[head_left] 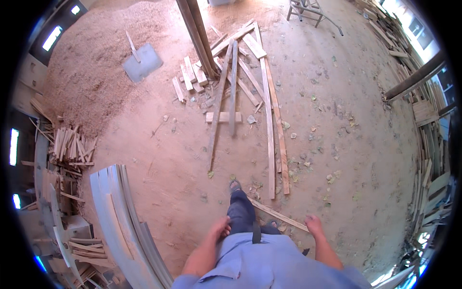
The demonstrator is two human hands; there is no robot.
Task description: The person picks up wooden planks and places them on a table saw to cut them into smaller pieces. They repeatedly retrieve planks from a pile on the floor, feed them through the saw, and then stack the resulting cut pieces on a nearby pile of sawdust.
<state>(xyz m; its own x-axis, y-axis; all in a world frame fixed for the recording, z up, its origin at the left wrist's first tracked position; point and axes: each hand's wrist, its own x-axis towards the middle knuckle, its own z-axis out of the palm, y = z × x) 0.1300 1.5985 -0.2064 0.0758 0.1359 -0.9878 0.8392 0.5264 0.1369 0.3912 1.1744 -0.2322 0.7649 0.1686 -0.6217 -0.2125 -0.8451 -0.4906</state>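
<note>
My left hand (222, 227) hangs beside my dark trousers with its fingers loosely bent and a little apart. Nothing shows in it. On the other side, my right hand (314, 225) is curled closed, and no held thing can be seen. The end of a thin wooden strip (276, 213) appears right beside that hand; the strip runs diagonally from near my front foot and seems to lie on the ground. Ahead of me are long wooden battens (270, 130), and two darker, greyish ones (233, 91) lean together to their left.
A wooden post (198, 41) rises among short boards (188, 74). Further left, a flat shovel (143, 62) rests on a sawdust heap (91, 53). Stacked long boards (118, 212) stand close on my left. A metal frame with handles (308, 9) is at the back; timber piles (428, 144) line the right.
</note>
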